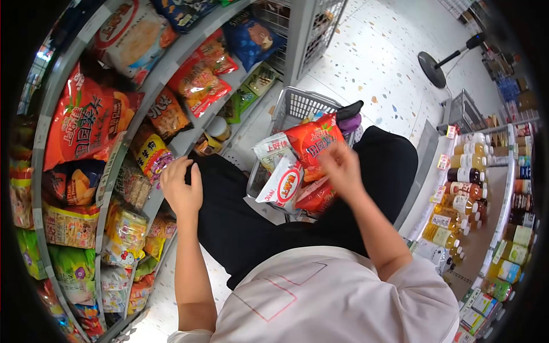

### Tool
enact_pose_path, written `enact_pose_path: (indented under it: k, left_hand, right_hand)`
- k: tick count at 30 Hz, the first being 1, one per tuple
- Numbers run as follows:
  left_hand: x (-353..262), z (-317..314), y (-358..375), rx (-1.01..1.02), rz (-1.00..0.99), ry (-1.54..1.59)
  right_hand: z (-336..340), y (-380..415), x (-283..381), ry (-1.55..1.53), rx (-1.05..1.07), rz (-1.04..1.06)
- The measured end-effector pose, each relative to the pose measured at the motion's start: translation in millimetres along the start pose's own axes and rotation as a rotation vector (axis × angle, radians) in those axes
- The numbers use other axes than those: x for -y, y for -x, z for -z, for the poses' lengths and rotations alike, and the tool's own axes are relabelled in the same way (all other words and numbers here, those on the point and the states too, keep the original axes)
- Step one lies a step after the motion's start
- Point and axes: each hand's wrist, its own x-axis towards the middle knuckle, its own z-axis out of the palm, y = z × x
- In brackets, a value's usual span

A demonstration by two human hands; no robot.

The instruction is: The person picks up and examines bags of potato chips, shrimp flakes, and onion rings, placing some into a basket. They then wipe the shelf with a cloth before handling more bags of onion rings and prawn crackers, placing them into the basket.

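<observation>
My left hand rests by the shelf edge at my knee, fingers stretched out and loosely bent, holding nothing I can see. Beside its fingertips is a yellow and purple snack bag on the shelf. My right hand hovers over or touches a red snack bag in the grey shopping basket. Its fingers look curled but are blurred, so a grip cannot be made out. Next to the red bag lie a white bag with a red oval logo and a pale bag. Another red bag is partly hidden under my right forearm.
Tiered shelves of snack bags rise on the left, with a large red bag. Bottled drinks line the right-hand shelf. A black round-based stand is on the speckled floor. A purple item hangs at the basket's rim.
</observation>
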Motion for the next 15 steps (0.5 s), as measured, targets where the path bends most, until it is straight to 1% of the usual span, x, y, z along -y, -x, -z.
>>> enact_pose_path:
  k: [1, 2, 3, 4, 6, 7, 9, 10, 12, 13, 14, 15]
  left_hand:
    - [-1.9, 0.6, 0.5, 0.007, 0.009, -0.002]
    - [-3.9, 0.8, -0.4, 0.009, 0.017, -0.004]
    - [-3.8, -0.2, -1.9, 0.014, 0.007, 0.0]
    - [-3.3, -1.3, -1.9, 0.01, 0.007, 0.001]
    - [-4.0, -1.4, 0.2, 0.018, -0.002, 0.006]
    - [-5.4, -1.3, -0.8, -0.024, -0.05, -0.029]
    - [-17.1, 3.3, -0.7, -0.134, -0.175, -0.159]
    - [-25.4, 5.0, 4.8, -0.135, -0.178, -0.157]
    - [-48.2, 7.1, 18.4, 0.126, -0.268, 0.215]
    - [-73.0, 2.2, 31.4, 0.225, -0.311, 0.303]
    - [-104.0, -2.9, 48.5, 0.329, -0.35, 0.391]
    - [-133.7, -3.9, 61.3, 0.479, -0.338, 0.378]
  right_hand:
    - [16.6, -25.1, -4.2, 0.132, -0.137, 0.124]
    - [34.1, -46.2, -12.4, 0.317, -0.203, 0.197]
    - [48.1, -66.3, -27.6, 0.498, -0.23, 0.148]
    - [60.4, -82.6, -42.2, 0.6, -0.17, 0.089]
    - [66.2, -97.2, -56.6, 0.466, -0.042, -0.133]
    - [66.6, -95.2, -51.9, 0.466, -0.052, -0.138]
    - [66.1, -92.4, -32.2, 0.465, 0.116, -0.265]
    - [66.8, -88.8, -27.6, 0.465, 0.112, -0.265]
    - [67.0, -77.6, -21.8, 0.498, 0.038, -0.279]
    - [66.4, -71.2, -26.3, 0.529, -0.027, -0.254]
    - [65.7, -63.6, -27.3, 0.526, -0.029, -0.262]
    - [64.9, -57.8, -27.1, 0.542, -0.026, -0.208]
